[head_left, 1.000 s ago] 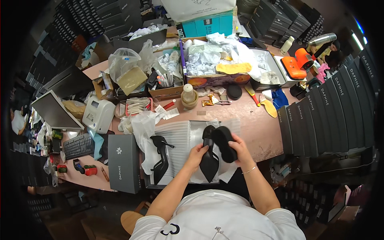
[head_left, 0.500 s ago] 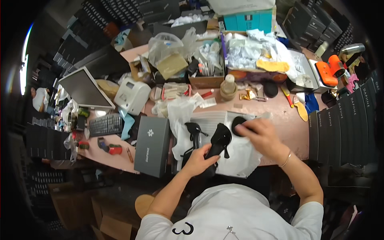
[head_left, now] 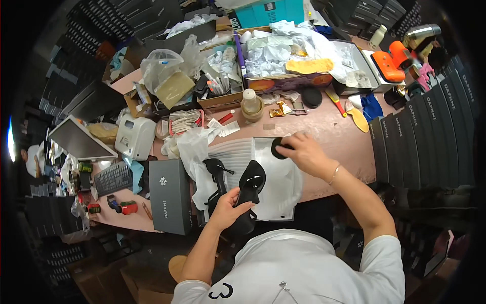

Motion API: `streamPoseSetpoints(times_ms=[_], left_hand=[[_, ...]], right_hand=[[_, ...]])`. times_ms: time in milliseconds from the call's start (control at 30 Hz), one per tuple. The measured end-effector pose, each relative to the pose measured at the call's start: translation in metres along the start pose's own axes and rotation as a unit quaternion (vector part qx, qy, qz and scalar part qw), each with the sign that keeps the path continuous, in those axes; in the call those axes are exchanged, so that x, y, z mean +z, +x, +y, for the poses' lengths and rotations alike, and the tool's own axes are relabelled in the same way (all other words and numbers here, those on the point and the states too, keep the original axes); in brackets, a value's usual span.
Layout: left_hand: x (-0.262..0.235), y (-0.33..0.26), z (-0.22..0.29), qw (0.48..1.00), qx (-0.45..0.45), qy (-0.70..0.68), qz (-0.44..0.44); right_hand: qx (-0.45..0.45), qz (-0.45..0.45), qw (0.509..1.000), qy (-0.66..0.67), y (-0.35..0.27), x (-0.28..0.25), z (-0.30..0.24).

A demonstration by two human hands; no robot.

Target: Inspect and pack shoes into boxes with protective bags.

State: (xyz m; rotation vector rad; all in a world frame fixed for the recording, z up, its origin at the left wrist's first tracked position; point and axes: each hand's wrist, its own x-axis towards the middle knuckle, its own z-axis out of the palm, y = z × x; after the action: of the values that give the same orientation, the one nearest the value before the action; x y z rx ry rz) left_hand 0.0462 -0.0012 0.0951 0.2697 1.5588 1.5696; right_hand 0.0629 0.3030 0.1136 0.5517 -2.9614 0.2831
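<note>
One black high-heeled shoe (head_left: 217, 169) is lying in an open, white-lined box (head_left: 284, 218); above, the left hand (head_left: 225, 215) is clasping its glossy black mate (head_left: 251, 177), the right hand (head_left: 306, 154) a partly hidden round black pad (head_left: 278, 148).

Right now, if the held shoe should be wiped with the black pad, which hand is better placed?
Likely the right hand: it holds the black pad, while the left hand is occupied gripping the black shoe.
</note>
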Motion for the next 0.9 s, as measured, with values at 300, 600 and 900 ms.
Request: streamPoseSetpoints(times_ms=[300,600,900], left_hand=[[0.034,0.042,-0.017,0.97,-0.024,-0.238,0.035],[0.04,0.084,0.013,0.961,-0.017,-0.264,0.086],[0.031,0.06,0.016,0.952,0.013,-0.291,0.098]], right_hand=[[0.121,0.079,0.942,0.303,-0.039,0.016,-0.098],[0.417,0.175,0.874,0.178,-0.113,0.137,0.12],[0.303,0.215,0.876,0.307,-0.031,0.03,0.068]])
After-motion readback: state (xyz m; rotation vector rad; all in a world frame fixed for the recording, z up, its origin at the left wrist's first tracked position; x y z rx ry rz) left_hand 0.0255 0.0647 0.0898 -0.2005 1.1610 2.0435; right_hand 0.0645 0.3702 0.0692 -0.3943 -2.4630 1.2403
